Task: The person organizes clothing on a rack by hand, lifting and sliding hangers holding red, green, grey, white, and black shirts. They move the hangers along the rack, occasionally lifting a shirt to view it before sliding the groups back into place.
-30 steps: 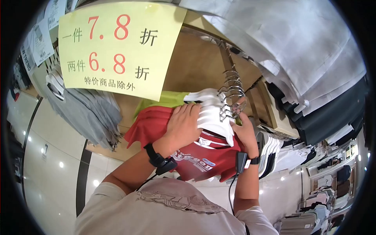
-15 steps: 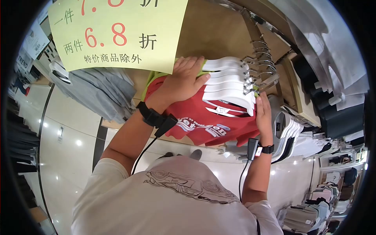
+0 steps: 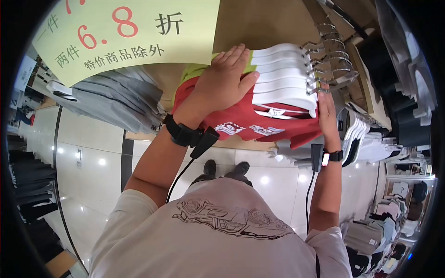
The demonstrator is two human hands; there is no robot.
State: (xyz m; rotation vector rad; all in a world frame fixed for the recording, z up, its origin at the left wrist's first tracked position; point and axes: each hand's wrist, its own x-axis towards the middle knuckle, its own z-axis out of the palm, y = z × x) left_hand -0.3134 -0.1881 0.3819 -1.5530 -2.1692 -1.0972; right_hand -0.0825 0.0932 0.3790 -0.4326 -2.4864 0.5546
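Note:
A row of white hangers (image 3: 282, 88) carries a red T-shirt (image 3: 238, 113) with printed lettering at the front and a yellow-green garment (image 3: 191, 72) behind it. My left hand (image 3: 227, 81) lies flat over the shoulders on the left side, fingers stretched out and thumb apart, touching the shirts. At the opposite end, my right hand (image 3: 327, 113) rests against the red T-shirt's right shoulder with its fingers extended upward. Its fingertips are close to the metal hooks (image 3: 340, 60) and partly hidden there. Neither hand is wrapped around anything.
A yellow price sign (image 3: 134, 55) hangs at upper left, near my left hand. Grey garments (image 3: 120, 99) hang to the left. White hangers with more clothes (image 3: 356, 132) are at the right, beside a wooden shelf edge (image 3: 371, 88). Tiled floor (image 3: 92, 171) lies below.
The view has shifted, so both shoes show more and the shirts sit higher and further right. The red T-shirt's front looks more foreshortened. Both hands stay against the shirts' two sides.

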